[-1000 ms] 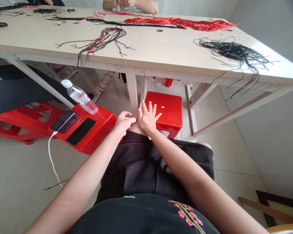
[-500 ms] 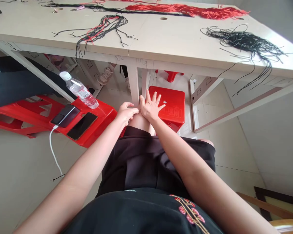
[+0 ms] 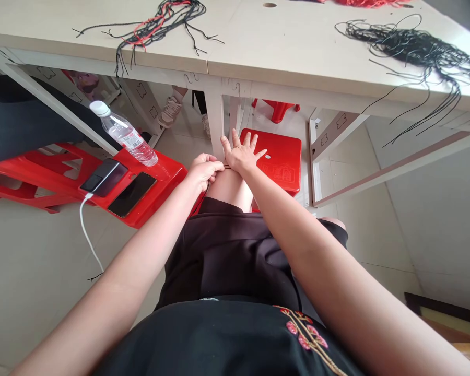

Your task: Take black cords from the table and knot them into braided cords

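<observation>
At the bare knee (image 3: 227, 189) in front of me, the left hand (image 3: 206, 170) seems to pinch a thin black cord (image 3: 226, 166) between thumb and finger, and the right hand (image 3: 241, 157) lies palm down, fingers spread, where the cord meets it; a slackened pinch or lifted palm could let the cord slip. Just left, a swing of the left forearm (image 3: 152, 235) might topple the water bottle (image 3: 130, 138) onto the smartphone (image 3: 132, 195) sharing its red plastic stool (image 3: 168, 173). Beyond, the black cord bundle (image 3: 409, 43) trails ends over the surface (image 3: 258, 39) edge, where a snag could drag it off.
</observation>
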A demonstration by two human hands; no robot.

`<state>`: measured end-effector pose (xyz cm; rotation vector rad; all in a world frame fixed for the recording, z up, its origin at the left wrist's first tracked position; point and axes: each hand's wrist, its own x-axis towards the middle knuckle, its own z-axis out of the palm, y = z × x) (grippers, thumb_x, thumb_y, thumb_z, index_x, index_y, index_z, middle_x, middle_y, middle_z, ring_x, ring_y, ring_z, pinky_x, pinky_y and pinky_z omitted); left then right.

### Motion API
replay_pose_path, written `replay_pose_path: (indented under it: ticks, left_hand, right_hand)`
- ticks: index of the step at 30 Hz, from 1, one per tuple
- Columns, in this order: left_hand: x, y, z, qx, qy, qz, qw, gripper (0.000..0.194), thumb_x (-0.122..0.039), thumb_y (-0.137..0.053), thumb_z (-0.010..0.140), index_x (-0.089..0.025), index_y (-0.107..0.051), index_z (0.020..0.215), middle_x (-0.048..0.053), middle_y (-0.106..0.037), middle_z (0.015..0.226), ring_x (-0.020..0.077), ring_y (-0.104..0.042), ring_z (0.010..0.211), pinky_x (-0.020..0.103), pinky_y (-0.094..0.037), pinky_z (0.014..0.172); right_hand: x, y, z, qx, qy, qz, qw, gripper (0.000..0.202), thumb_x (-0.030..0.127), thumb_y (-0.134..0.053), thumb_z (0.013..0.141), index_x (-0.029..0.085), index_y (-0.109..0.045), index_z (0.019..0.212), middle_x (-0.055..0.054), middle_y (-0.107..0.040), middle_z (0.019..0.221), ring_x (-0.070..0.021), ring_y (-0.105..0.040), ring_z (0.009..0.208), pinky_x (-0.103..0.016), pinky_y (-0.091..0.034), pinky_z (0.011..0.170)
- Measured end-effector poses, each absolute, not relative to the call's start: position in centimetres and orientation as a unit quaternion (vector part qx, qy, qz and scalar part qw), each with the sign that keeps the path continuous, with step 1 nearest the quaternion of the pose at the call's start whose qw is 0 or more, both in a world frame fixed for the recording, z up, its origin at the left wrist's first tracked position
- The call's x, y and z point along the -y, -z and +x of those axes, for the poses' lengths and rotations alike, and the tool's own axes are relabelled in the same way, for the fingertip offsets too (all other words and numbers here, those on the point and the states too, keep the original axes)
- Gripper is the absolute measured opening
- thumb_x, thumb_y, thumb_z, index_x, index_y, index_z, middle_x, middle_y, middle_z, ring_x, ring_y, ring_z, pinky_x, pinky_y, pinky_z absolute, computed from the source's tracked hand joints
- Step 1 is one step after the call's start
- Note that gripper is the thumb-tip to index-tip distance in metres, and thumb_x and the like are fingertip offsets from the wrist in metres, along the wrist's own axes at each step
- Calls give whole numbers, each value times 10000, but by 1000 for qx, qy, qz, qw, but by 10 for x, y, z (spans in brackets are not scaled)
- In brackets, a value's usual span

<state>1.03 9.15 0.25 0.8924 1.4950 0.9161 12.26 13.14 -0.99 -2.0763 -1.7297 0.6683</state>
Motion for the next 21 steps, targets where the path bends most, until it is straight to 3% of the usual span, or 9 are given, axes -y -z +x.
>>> replay_pose_path:
  ticks: [21]
  left_hand:
    - [-96, 2, 8, -610, -401, 376, 571, 301, 11, -567, 506, -197, -460, 696, -76, -436, 479, 50, -367, 366, 171, -206, 350]
  right_hand:
    - [-133, 11, 122, 615, -217, -738, 174, 766, 693, -130, 846, 233, -230, 1450, -129, -206, 1510, -352, -9, 1406, -725, 35, 997]
